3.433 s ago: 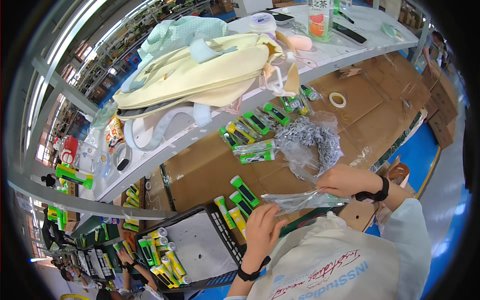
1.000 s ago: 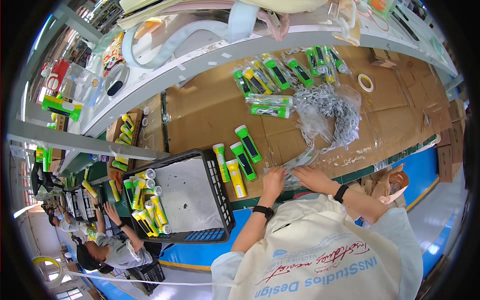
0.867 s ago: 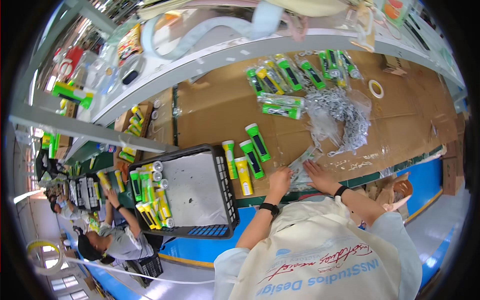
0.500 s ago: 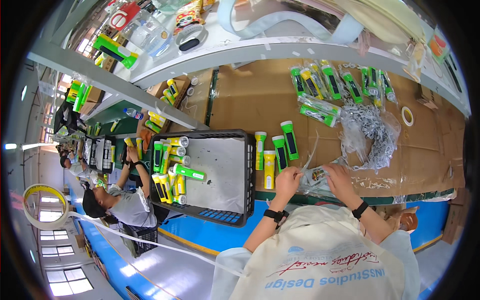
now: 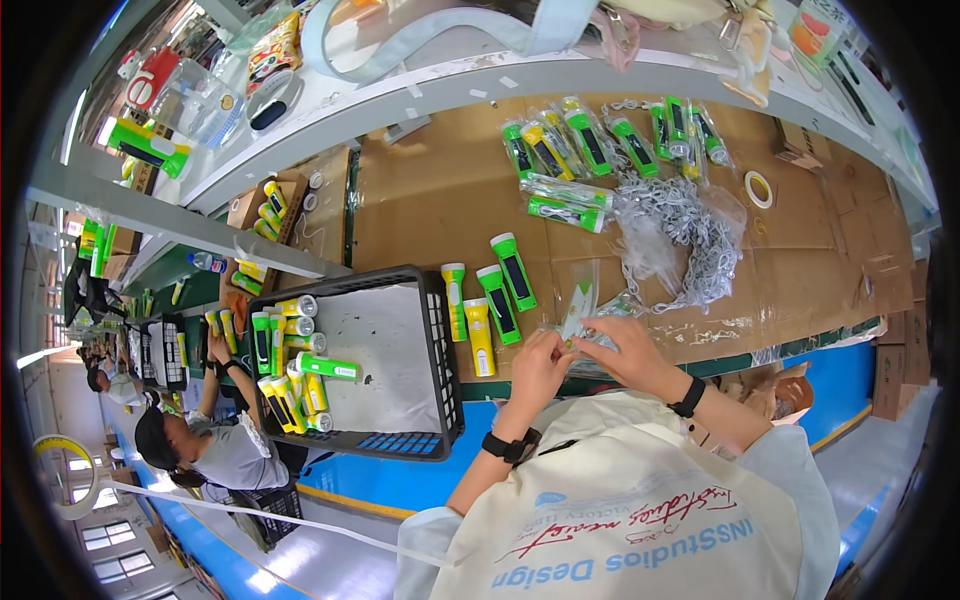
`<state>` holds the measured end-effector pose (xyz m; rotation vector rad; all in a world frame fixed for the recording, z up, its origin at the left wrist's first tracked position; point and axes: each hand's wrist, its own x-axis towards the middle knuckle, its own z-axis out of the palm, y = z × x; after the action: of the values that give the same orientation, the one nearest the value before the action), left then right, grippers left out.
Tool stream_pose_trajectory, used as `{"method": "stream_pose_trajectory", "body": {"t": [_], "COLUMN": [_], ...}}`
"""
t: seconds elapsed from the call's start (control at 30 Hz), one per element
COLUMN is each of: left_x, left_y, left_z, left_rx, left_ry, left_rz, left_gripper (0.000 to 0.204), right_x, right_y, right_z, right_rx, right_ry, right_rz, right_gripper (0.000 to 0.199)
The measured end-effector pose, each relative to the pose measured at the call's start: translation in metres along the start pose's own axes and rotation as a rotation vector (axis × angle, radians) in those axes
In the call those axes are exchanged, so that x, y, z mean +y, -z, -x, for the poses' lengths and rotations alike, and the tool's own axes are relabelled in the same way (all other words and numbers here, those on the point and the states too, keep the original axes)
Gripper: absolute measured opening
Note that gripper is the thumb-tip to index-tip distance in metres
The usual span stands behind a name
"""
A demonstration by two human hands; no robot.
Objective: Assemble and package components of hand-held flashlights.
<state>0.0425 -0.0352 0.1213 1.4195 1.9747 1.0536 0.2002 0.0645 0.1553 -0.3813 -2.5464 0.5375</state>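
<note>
Close by table edge [image 5: 725, 366], left hand [image 5: 538, 368], right hand [image 5: 632, 357], plastic [image 5: 583, 300]; broad cardboard [image 5: 810, 265] rightward.

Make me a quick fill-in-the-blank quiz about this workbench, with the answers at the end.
1. Just outside the nearest black plastic crate, on its right, lie ____ unwrapped green or yellow cylindrical flashlights.
2. In the picture, the round white-and-yellow tape roll lies to the ____ of the tangled whitish cords.
3. The bare left hand and bare right hand meet at a clear plastic bag, a black band around each ____.

Missing words: four; right; wrist.
</note>
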Motion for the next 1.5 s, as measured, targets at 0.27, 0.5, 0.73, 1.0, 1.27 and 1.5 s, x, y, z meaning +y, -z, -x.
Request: {"method": "stream_pose_trajectory", "body": {"t": [0.27,0.5,0.73,1.0,1.27,1.5], "left_x": [0.028,0.056,0.075,0.093,0.108,0.111], "left_y": [0.041,0.052,0.047,0.058,0.073,0.072], "left_z": [0.006,0.013,0.01,0.011,0.007,0.003], "left_rx": [-0.088,-0.013,0.009,0.058,0.016,-0.016], "left_ry": [-0.024,-0.118,-0.105,-0.169,-0.23,-0.254], "left_rz": [0.249,0.248,0.27,0.251,0.279,0.263], "left_gripper": [0.01,0.007,0.017,0.021,0.022,0.021], "right_x": [0.02,-0.014,-0.052,-0.049,-0.042,-0.062], "right_y": [0.041,0.077,0.073,0.071,0.097,0.091], "right_z": [-0.003,-0.014,-0.016,-0.011,-0.034,-0.03], "right_rx": [-0.122,-0.06,0.054,0.123,0.083,0.14], "right_ry": [-0.049,0.008,0.141,0.109,-0.029,0.279], "right_rz": [-0.064,-0.089,0.007,-0.015,-0.037,0.069], "right_gripper": [0.01,0.017,0.028,0.028,0.027,0.012]}}
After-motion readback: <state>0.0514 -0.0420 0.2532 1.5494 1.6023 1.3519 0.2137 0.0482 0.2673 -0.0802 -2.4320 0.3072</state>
